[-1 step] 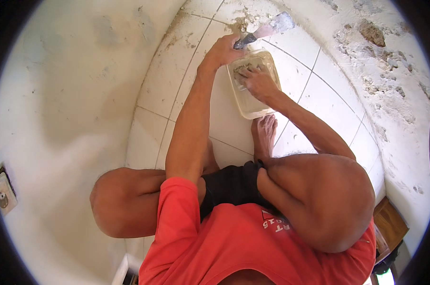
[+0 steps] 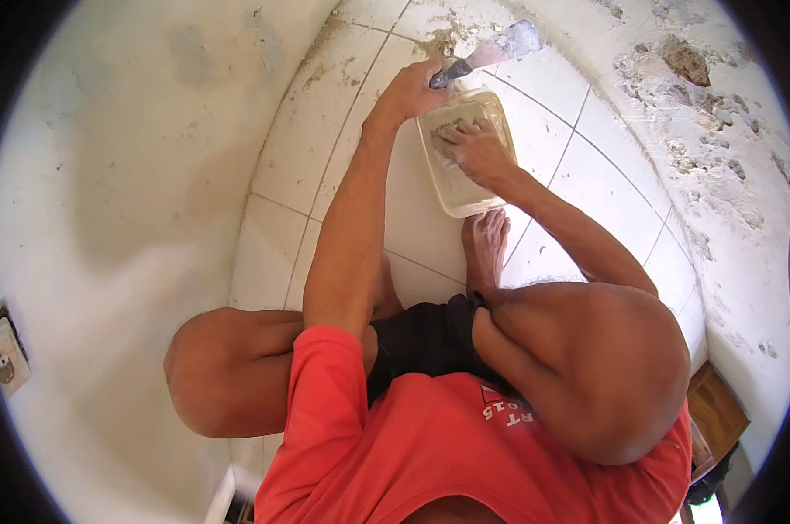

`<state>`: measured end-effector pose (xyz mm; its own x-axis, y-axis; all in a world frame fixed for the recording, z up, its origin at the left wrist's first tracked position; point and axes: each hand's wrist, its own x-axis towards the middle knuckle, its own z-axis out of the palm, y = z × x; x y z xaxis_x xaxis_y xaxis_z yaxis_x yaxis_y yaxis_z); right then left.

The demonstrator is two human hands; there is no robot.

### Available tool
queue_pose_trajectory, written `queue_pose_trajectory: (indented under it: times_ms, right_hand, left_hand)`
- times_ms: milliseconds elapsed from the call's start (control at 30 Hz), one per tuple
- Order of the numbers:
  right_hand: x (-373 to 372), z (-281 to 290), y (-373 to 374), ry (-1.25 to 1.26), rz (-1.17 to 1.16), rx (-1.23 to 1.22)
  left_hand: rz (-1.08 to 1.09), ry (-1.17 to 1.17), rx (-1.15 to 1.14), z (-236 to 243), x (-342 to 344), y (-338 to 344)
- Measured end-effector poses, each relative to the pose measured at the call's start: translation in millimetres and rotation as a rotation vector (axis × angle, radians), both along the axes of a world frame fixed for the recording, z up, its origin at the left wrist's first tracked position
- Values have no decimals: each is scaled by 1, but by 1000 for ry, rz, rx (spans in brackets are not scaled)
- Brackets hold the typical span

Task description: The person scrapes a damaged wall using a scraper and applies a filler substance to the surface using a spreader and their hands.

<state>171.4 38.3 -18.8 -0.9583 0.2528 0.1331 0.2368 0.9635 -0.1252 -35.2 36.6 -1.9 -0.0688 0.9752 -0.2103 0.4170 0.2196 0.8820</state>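
Note:
My left hand (image 2: 417, 87) grips the dark handle of a putty scraper (image 2: 508, 42), its smeared metal blade pointing up to the right. That hand is at the upper left corner of a shallow rectangular translucent tub (image 2: 475, 203), which lies over the tiles just beyond my bare foot (image 2: 484, 244). My right hand (image 2: 475, 148) reaches into the tub with bent, slightly spread fingers on greyish material at its inside; whether anything small is under the fingertips is hidden.
Tiled floor (image 2: 569, 192) with dirt along its edges runs between a stained white wall (image 2: 124, 175) on the left and a pitted wall (image 2: 692, 105) on the right. A socket fitting (image 2: 10, 354) sits on the left wall; a wooden object (image 2: 718, 402) stands at lower right behind my knee.
My right hand and forearm have shifted very slightly. The scraper and tub look the same.

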Motion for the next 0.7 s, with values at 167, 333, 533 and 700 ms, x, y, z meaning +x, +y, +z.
queue_pose_trajectory:
  times_ms: [167, 333, 533, 700]
  right_hand:
    - [38, 16, -9, -265, 259, -208]
    - [27, 31, 17, -358, 181, -192]
    - [-7, -1, 17, -35, 7, -40]
    - [32, 12, -10, -338, 324, -244]
  left_hand:
    - [40, -19, 44, 0, 3, 1]
    - [11, 11, 21, 8, 8, 11]
    - [34, -28, 42, -4, 8, 9]
    - [43, -31, 0, -6, -3, -4]
